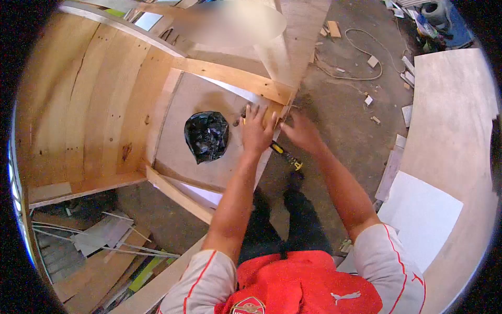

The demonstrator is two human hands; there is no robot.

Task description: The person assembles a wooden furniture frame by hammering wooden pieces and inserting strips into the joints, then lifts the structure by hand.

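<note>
My left hand [256,130] lies at the near right corner of a wooden frame [235,77], its fingers spread over the panel [183,131] and the frame's edge. Just beyond that edge is my right hand [303,132], blurred, its fingertips close to the wood; whether it holds anything is unclear. A crumpled black plastic bag [206,136] rests on the panel, left of my left hand. Small dark bits [236,123] lie beside my left fingers. Between my forearms, a black and yellow tool [285,154] sits by the panel's edge.
Tall wooden boards [89,99] form a wall at the left. A pale sheet [449,115] and a white sheet [421,214] lie at the right. Rope [361,78] and wood scraps [333,29] are on the floor [340,131]. Offcuts [102,235] lie at lower left.
</note>
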